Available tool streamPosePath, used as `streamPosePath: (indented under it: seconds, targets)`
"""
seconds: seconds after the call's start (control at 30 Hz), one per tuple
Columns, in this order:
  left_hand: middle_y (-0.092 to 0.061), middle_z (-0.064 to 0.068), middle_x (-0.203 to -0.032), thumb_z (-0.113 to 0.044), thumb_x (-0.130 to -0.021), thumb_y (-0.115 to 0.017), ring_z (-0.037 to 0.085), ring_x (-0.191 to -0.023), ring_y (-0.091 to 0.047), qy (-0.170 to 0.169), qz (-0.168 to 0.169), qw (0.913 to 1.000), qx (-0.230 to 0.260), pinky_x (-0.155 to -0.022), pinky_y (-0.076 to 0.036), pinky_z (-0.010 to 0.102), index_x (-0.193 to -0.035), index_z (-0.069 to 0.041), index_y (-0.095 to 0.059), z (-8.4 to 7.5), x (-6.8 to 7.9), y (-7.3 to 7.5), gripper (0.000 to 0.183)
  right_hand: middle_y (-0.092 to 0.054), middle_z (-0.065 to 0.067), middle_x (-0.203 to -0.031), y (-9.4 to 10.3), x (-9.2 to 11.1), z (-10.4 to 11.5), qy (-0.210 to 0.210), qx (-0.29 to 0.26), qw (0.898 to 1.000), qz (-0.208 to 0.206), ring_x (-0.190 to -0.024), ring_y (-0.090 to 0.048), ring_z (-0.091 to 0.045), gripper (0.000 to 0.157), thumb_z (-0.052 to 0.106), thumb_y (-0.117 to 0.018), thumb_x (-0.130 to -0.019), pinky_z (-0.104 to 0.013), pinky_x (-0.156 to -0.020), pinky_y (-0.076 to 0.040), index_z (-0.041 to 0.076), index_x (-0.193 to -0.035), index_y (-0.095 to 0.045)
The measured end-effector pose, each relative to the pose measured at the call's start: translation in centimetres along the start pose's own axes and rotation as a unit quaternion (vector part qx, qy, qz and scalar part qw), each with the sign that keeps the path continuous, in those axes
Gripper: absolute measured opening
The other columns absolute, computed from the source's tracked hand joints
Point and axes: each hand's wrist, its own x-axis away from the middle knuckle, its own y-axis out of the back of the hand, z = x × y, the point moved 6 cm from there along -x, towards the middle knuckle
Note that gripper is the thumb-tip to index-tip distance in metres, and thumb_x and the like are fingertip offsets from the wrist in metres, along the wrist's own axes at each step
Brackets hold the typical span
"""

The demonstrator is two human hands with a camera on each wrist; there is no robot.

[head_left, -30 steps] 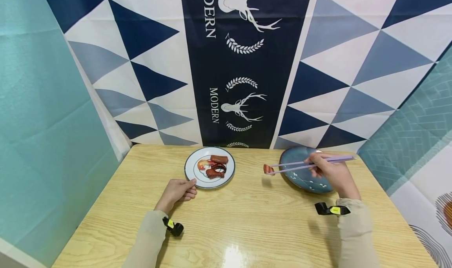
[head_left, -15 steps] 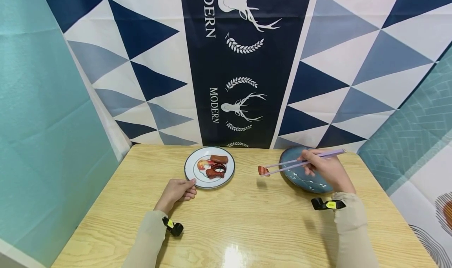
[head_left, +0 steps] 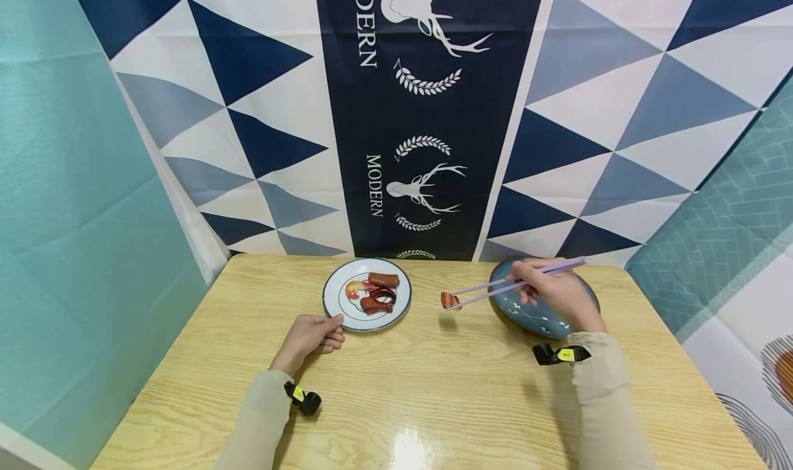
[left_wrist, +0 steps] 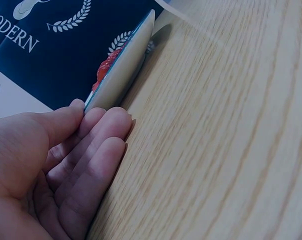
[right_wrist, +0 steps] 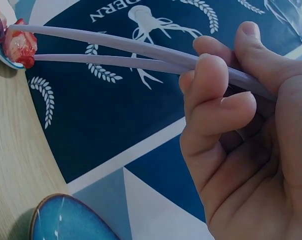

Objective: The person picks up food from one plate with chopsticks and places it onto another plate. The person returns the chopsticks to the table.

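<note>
On the left, my left hand (head_left: 310,336) pinches the near rim of a white dark-edged plate (head_left: 337,287), thumb on top and fingers beneath, as the left wrist view shows. That plate bears a brown sausage-like piece (head_left: 384,280), a drumstick (head_left: 374,305), an orange-red piece (head_left: 356,289) and a dark curled piece. My right hand (head_left: 554,294) holds a pair of lilac chopsticks (head_left: 566,265). Their tips grip a red-brown striped piece of meat (head_left: 451,301) above the table, between the two plates; in the right wrist view this meat (right_wrist: 21,45) overlaps the white plate's edge.
A blue plate with white blossoms (head_left: 517,307) stands at the back right, under my right hand. Behind the wooden table (head_left: 396,387) rises a patterned cloth backdrop (head_left: 415,119). Black cameras sit on both wrists.
My right hand has moved left with the chopsticks, carrying the piece of meat from beside the blue plate toward the white plate. The left hand and both plates have stayed in place.
</note>
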Motion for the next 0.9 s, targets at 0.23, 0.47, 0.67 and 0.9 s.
streamPosePath:
  seconds: [0.23,0.47,0.67,0.9]
  targets:
    - [-0.077,0.006,-0.076,-0.036,-0.1,-0.069,0.01,-0.063,-0.073,0.0,0.002,1.0,0.003,-0.059,-0.062,0.023,-0.088,0.0,-0.077,0.0,0.1,0.0,0.039,-0.062,-0.003,-0.06,-1.0,-0.4,0.2,0.019,-0.012,1.0,0.012,-0.05,-0.052,-0.017,0.041,0.031,-0.056,-0.108,-0.03,-0.045,-0.046,-0.004,-0.09,-0.071]
    - [-0.077,0.005,-0.076,-0.038,-0.1,-0.069,0.01,-0.063,-0.072,-0.002,0.001,1.0,0.002,-0.059,-0.062,0.023,-0.088,0.0,-0.077,0.0,0.1,0.1,0.04,-0.062,-0.004,-0.06,-2.0,-0.9,0.3,0.024,-0.014,0.999,0.021,-0.05,-0.051,-0.022,0.039,0.028,-0.056,-0.108,-0.03,-0.043,-0.045,-0.004,-0.09,-0.07]
    - [-0.076,0.005,-0.075,-0.036,-0.1,-0.07,0.009,-0.063,-0.072,0.0,0.001,1.0,0.002,-0.059,-0.062,0.023,-0.088,0.001,-0.077,-0.1,0.1,0.1,0.039,-0.061,-0.005,-0.061,-3.1,-1.3,-0.3,-0.002,-0.005,0.999,0.034,-0.052,-0.051,-0.02,0.039,0.032,-0.056,-0.108,-0.032,-0.048,-0.045,-0.001,-0.093,-0.071]
    - [-0.075,0.005,-0.073,-0.034,-0.1,-0.07,0.009,-0.061,-0.071,0.005,0.001,1.0,-0.001,-0.058,-0.061,0.023,-0.087,0.0,-0.076,-0.1,0.1,0.0,0.038,-0.063,-0.003,-0.062,-4.0,-1.5,-0.5,-0.023,-0.008,0.999,0.035,-0.054,-0.053,-0.015,0.043,0.039,-0.058,-0.106,-0.032,-0.052,-0.049,0.0,-0.098,-0.073]
